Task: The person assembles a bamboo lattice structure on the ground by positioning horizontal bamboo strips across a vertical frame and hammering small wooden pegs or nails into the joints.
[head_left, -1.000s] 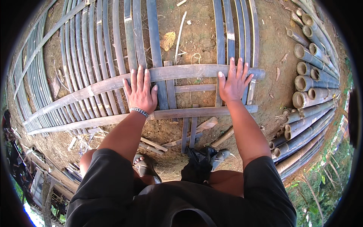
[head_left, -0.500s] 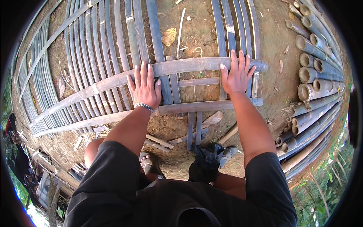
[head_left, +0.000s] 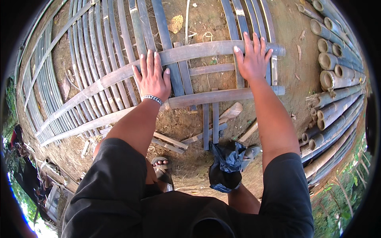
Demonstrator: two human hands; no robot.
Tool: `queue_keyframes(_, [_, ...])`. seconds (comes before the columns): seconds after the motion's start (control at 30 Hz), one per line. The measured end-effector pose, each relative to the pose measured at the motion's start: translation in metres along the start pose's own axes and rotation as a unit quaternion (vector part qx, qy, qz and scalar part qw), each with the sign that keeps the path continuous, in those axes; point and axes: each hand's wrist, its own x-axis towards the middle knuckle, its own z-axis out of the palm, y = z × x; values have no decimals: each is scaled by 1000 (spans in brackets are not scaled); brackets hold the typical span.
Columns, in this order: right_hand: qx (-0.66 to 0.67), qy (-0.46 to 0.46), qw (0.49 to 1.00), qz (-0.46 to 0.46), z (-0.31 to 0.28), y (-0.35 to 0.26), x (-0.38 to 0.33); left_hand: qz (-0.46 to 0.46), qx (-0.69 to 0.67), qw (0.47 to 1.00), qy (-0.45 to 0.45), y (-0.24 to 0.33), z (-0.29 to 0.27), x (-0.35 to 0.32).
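My left hand [head_left: 154, 79] lies flat with fingers spread on a long, split bamboo strip [head_left: 186, 52], which runs crosswise in front of me. A braided bracelet [head_left: 152, 98] circles that wrist. Farther right, my right hand [head_left: 253, 59] presses near the strip's right end, fingers stretched out and thumb apart. Both palms face down and neither holds anything. A second crosswise strip [head_left: 210, 97] lies closer to me, passing by my left wrist and under my right forearm. Several dark bamboo slats [head_left: 166, 39] extend away from me, crossed by these strips in a grid on the ground.
Cut bamboo poles [head_left: 337, 81] are stacked at the right. Two short slats [head_left: 215, 121] stick out toward me, near loose bamboo offcuts [head_left: 170, 144]. A dark plastic bag [head_left: 230, 156] is by my right foot. A dry leaf [head_left: 176, 24] rests on the bare soil.
The view has shifted, so bamboo, leaf and hands all sit higher in the picture. My legs have moved and more of the plastic bag shows. Both hands stay on the same strip.
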Motion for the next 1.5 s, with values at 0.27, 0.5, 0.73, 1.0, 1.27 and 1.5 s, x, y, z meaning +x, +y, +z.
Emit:
queue_keyframes(0.27, [140,39,987,71,-23,-8,-22,3,-8,1000,25,-3,14,-2])
queue_keyframes(0.5, [309,66,942,118,-60,-52,-173,1,-3,999,32,-8,15,-4])
queue_keyframes(0.73, [302,-43,943,137,-51,-74,-273,9,-11,1000,22,-3,14,-2])
queue_keyframes(1.0, [318,-46,936,143,-42,-81,-252,-1,9,1000,29,-3,14,-3])
queue_keyframes(1.27, [310,27,943,121,-40,-79,-213,-3,15,1000,16,-1,10,-3])
queue_keyframes(1.5, [326,40,939,104,-39,-77,-178,-1,16,1000,27,-1,9,-3])
